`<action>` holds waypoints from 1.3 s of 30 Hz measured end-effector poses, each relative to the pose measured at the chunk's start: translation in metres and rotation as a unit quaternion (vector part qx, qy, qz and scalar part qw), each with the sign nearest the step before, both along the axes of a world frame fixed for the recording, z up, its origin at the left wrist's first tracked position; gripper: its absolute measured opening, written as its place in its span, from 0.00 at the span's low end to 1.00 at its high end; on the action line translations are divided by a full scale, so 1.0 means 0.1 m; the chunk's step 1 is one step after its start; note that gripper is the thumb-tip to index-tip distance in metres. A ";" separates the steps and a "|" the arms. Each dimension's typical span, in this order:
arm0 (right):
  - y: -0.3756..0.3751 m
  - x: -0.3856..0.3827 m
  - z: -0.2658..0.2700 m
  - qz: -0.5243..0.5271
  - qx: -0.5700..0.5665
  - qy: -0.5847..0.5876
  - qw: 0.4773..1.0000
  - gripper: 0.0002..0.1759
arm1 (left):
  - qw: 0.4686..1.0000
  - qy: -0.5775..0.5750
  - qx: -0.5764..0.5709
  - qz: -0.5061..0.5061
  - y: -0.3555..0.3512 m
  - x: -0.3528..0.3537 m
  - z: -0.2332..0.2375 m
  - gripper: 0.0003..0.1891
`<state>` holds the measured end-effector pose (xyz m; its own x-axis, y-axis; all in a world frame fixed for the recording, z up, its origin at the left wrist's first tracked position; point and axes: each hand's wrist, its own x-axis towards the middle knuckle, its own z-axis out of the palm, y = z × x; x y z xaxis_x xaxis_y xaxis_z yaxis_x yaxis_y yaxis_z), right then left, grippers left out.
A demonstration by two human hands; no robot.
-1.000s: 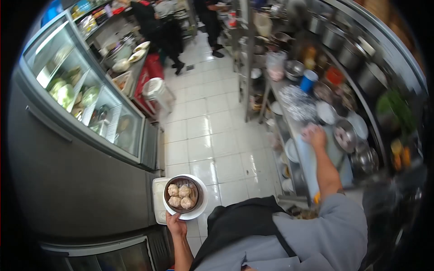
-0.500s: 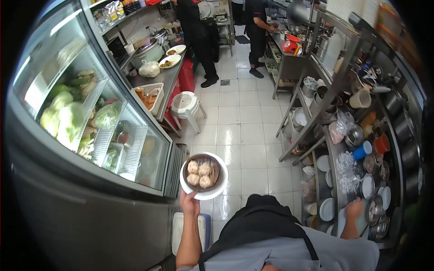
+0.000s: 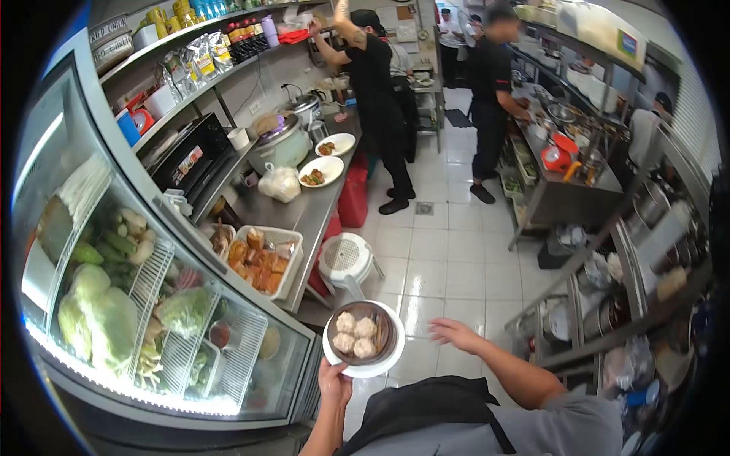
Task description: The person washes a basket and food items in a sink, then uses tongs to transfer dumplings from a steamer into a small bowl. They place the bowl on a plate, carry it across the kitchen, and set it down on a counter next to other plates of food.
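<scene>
My left hand grips the near edge of a white plate. On the plate sits a round brown steamer basket holding several pale dumplings. The plate is held out in front of me, above the floor beside the glass-door fridge. My right hand is raised in mid-air to the right of the plate, its fingers apart and nothing in it.
A steel counter at left bears a tray of browned food and two plates of food. A white stool stands beside it. Metal shelving lines the right. Two people in black stand ahead.
My right hand has come away from the right-hand shelving to mid-air near the plate. The view has tilted up, and the fridge, counter and people appear nearer. My left hand still holds the plate.
</scene>
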<state>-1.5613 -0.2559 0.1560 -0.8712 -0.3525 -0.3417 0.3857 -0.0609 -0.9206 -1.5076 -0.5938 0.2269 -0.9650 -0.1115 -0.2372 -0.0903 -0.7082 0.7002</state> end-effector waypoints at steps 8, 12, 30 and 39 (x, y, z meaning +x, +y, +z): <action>-1.44 -2.58 0.50 0.270 -0.210 -0.098 0.934 0.29 | 0.991 0.044 -0.097 0.083 -0.37 -1.64 -0.05 0.37; -1.60 -3.68 0.57 0.181 -0.196 -0.066 0.962 0.25 | 0.988 -0.013 -0.113 0.101 -0.38 -2.90 0.21 0.36; -1.20 -10.71 0.68 -0.075 -0.137 0.061 0.986 0.20 | 0.940 -0.139 -0.236 0.205 -0.38 -7.26 -0.87 0.11; -1.05 -13.49 -0.49 -0.242 -0.109 0.018 0.964 0.20 | 0.795 -0.386 -0.339 0.322 0.30 -6.31 -1.16 0.10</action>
<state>-2.9100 -0.3612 0.1065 -0.9615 0.0375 -0.2722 0.2323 -0.4185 -0.8780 -2.1390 -0.5635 0.1113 -0.2515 -0.8785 -0.4061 -0.4504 -0.2652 0.8525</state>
